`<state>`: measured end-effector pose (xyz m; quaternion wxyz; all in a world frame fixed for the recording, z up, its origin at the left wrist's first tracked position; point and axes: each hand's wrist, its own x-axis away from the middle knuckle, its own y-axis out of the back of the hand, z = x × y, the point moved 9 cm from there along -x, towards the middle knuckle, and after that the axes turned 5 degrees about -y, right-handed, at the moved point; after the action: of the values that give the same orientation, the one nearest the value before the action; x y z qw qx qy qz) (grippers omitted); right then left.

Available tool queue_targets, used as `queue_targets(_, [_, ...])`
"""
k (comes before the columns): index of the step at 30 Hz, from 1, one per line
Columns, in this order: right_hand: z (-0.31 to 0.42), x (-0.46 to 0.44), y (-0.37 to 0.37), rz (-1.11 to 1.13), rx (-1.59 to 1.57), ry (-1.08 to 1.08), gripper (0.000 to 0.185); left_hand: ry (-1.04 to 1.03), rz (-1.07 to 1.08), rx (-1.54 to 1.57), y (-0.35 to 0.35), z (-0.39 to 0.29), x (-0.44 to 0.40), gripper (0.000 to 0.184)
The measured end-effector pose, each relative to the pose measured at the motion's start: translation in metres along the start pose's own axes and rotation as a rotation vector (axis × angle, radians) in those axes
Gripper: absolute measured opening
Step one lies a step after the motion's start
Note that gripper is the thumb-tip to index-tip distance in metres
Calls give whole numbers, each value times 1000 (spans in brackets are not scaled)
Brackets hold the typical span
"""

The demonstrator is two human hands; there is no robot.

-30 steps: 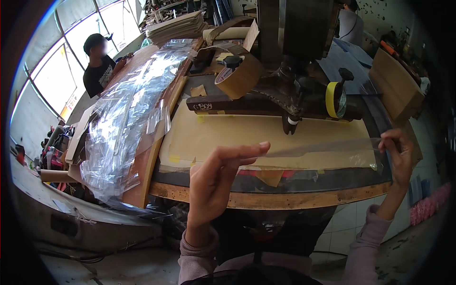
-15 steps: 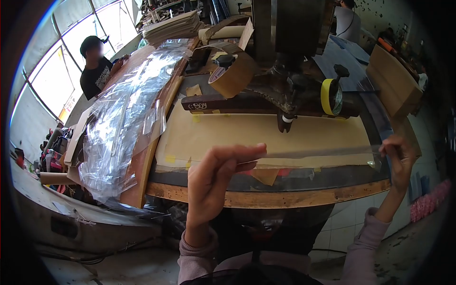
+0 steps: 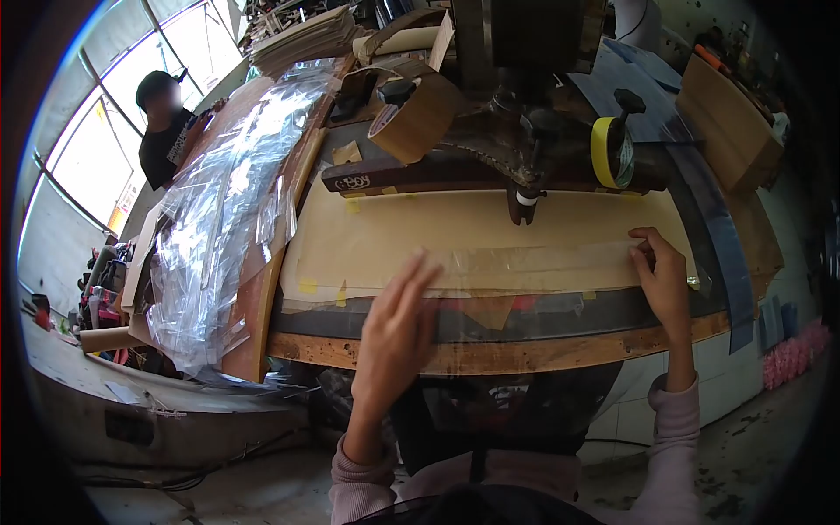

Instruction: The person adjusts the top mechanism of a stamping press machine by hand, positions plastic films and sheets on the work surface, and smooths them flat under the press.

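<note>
A clear plastic sheet (image 3: 542, 273) spans the space between my hands, over the tan paper-covered board (image 3: 525, 220) on the dark work surface. My right hand (image 3: 662, 278) pinches the sheet near its upper right corner. Beside the sheet's left edge is my left hand (image 3: 394, 331), its fingers stretched upward and slightly blurred; whether they touch the plastic I cannot tell. Beyond the board, a dark metal bar (image 3: 385, 178) runs under the machine head, with a roll of brown tape (image 3: 420, 122) and a roll of yellow tape (image 3: 602, 153) on it.
A pile of clear plastic sheets (image 3: 223, 201) covers the wooden board on the left. A person (image 3: 164, 131) stands behind it. A wooden edge (image 3: 490, 357) borders the work surface in front of me. A cardboard box (image 3: 724, 122) stands at the far right.
My right hand has moved left and inward with the sheet, which now faces me more broadly. My left hand has straightened its fingers from a bent grip at the sheet's edge.
</note>
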<state>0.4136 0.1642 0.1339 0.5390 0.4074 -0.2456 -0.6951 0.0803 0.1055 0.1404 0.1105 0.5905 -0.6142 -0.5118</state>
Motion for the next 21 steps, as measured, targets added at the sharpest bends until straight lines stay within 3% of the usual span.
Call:
queue_targets(1, [3, 4, 0, -20, 46, -2, 26, -123, 58, -99, -7, -12, 3, 43])
queue_targets(2, [8, 8, 1, -37, 93, -3, 28, -67, 174, -81, -20, -12, 9, 44])
queue_targets(5, [45, 28, 4, -138, 274, 142, 35, -90, 208, -278, -27, -23, 7, 43])
queue_targets(9, [72, 43, -23, 135, 342, 284, 43, -80, 250, -401, -32, -4, -5, 49])
queue_targets(14, [75, 28, -44, 188, 344, 385, 53, -135, 294, -409, -29, 23, -37, 50])
queue_targets(21, [72, 6, -56, 206, 358, 376, 55, -193, 269, -417, -31, 35, -54, 48])
